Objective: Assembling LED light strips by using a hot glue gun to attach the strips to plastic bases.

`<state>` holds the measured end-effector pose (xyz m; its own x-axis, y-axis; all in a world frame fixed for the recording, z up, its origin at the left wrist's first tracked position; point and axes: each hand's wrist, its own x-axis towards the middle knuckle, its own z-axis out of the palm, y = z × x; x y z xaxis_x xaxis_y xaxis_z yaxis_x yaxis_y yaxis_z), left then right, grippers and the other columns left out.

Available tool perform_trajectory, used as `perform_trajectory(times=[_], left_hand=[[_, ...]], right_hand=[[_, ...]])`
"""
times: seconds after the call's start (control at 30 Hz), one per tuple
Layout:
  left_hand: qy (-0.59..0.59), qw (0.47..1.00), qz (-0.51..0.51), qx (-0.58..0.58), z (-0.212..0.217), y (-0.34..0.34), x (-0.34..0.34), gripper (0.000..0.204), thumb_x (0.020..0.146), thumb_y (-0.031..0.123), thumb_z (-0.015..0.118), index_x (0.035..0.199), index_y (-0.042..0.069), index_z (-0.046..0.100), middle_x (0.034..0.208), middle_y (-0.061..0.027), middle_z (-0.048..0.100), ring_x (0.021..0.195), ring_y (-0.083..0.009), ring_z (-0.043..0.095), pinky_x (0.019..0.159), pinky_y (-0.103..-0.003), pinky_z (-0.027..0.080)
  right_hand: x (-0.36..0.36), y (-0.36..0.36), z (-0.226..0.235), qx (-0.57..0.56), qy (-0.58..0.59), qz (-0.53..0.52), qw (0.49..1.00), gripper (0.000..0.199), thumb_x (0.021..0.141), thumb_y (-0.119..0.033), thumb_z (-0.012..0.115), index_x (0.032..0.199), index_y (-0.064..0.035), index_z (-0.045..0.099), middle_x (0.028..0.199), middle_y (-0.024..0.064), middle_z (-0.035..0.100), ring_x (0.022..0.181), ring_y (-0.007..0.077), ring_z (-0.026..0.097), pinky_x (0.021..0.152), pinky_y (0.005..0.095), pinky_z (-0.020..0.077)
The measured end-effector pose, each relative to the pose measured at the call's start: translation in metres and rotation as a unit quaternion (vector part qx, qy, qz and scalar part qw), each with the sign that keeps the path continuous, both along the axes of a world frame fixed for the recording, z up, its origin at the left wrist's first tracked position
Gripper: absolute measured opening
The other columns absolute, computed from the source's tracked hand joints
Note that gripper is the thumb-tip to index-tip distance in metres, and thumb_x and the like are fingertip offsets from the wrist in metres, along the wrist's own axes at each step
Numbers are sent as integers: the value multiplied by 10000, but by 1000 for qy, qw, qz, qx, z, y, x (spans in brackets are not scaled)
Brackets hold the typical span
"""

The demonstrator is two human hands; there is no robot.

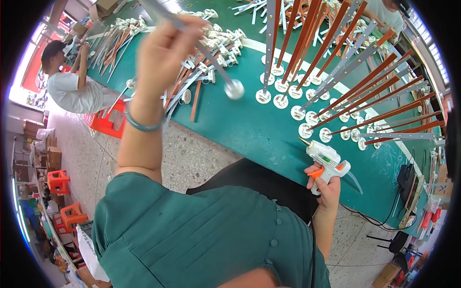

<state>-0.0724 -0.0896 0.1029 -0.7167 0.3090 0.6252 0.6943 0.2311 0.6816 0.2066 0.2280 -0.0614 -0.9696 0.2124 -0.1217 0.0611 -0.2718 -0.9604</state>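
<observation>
Raised over the left part of the table, my left hand (165,50) is closed around a grey strip (213,60). A white round end piece (234,89) sits at the strip's lower end, off the tabletop; both are blurred by motion. My right hand (327,188) grips a white glue gun (324,156) by its handle, fingers at the orange trigger (315,174). The gun's nozzle points up and left, toward several brown strips (331,43) and grey strips (348,69) standing on white round bases (297,113). A clear glue stick (356,183) sticks out behind the gun.
Loose strips (180,93) and a pile of white parts (223,43) lie on the green table (230,129) at the back left. A person (74,81) works at the far left, another (386,17) at the far right. A black cable (370,218) hangs at the right edge.
</observation>
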Motion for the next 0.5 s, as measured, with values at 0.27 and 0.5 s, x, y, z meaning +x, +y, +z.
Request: perform_trajectory(times=[0.27, 0.5], left_hand=[[-81, 973, -166, -141, -64, 50, 31, 148, 852, 25, 681, 996, -6, 671, 852, -59, 650, 741, -122, 634, 674, -245, 506], [-106, 970, -210, -65, -87, 66, 53, 86, 838, 38, 700, 918, 10, 690, 868, -73, 675, 713, -145, 639, 662, -260, 508]], right_hand=[[-1, -4, 3, 22, -2, 6, 1000, 427, 796, -89, 639, 1183, 47, 521, 1013, 210, 660, 643, 172, 594, 596, 261, 489], [-2, -14, 7, 48, -12, 13, 999, 384, 842, -91, 636, 1188, 49, 545, 1031, 175, 672, 662, 143, 589, 614, 249, 480]])
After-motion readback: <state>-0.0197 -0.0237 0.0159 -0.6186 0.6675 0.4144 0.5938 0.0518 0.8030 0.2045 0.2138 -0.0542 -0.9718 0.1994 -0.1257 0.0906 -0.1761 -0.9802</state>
